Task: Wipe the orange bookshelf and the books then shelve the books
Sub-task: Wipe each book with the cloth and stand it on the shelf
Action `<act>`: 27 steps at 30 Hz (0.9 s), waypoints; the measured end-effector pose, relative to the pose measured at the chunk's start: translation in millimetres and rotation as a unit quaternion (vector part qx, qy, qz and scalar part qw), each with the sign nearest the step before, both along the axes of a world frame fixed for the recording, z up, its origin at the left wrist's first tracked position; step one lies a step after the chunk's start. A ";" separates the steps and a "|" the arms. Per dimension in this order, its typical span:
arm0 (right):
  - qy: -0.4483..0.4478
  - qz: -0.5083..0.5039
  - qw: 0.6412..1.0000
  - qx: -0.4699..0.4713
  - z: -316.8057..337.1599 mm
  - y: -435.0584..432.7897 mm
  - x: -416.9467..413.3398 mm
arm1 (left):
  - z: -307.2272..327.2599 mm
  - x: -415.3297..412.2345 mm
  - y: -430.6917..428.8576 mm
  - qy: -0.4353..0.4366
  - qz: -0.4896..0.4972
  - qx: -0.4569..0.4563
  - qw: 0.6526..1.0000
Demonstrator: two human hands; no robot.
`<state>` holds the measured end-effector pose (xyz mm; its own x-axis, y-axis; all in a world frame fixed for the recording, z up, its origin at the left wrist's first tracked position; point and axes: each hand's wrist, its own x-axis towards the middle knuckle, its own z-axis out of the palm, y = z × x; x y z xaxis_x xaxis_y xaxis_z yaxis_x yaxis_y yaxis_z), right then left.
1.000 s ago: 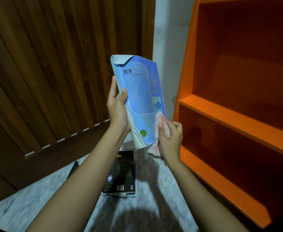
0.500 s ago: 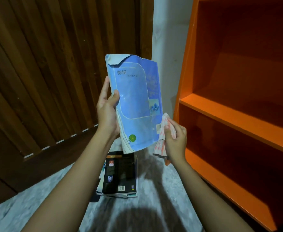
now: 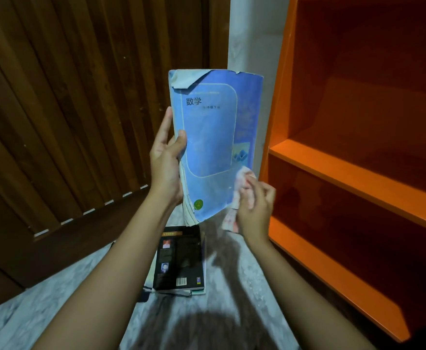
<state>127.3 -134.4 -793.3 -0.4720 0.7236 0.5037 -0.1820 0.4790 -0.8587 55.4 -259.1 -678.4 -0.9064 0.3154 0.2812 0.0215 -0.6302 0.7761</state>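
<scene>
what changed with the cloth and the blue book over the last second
The right hand slid the cloth off the cover to the right edge of the blue book, then back onto its lower right corner. The left hand kept its grip on the spine edge, book upright. The dark book stayed on the floor and the orange bookshelf stayed bare.

Count: 2 hands, 3 books at least, 1 cloth, 1 bookshelf.

Centre frame shows 1 blue book (image 3: 215,145), with 1 left hand (image 3: 166,168) at its left edge and 1 right hand (image 3: 256,205) at its lower right holding 1 pink cloth (image 3: 243,190). Below centre lies 1 stack: 1 black book (image 3: 181,258) over at least 1 more, edges only. Right side has 1 orange bookshelf (image 3: 353,173) with 2 shelf boards visible.
</scene>
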 end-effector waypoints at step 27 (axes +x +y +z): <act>0.003 0.267 0.893 -0.361 -9.5 40.1 14.2 | -28.9 -11.1 -15.7 0.038 -0.056 -0.142 0.988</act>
